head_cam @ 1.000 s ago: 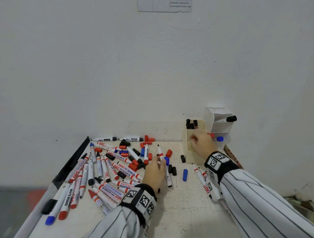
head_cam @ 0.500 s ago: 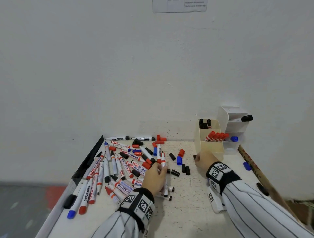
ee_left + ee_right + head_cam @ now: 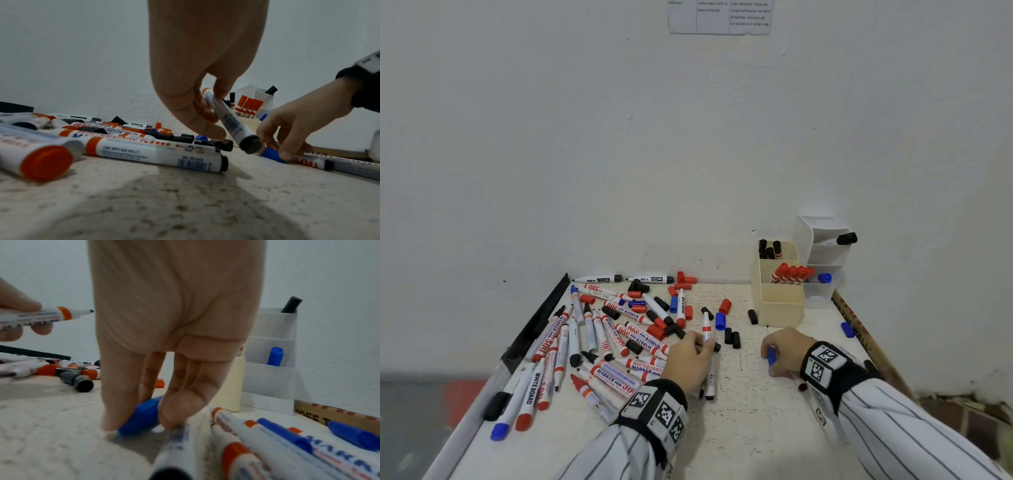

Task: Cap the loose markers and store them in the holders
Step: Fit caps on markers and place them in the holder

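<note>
Progress: cream holder [image 3: 780, 301] has a row of capped red markers [image 3: 791, 274] and some black ones behind; white tiered holder [image 3: 822, 253] has 1 black and 1 blue marker. Most of the job looks left, with a big pile of loose markers [image 3: 602, 335] and scattered caps on the table [image 3: 739, 428]. Left hand [image 3: 688, 363] grips an uncapped marker [image 3: 707, 334], tip up; right hand [image 3: 786, 349] pinches a blue cap [image 3: 141, 417] lying on the table near the cream holder.

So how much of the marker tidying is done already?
Only a little. A few capped markers stand in the cream holder. The left hand holds an uncapped marker; the right hand pinches a blue cap. The big pile still waits.
</note>
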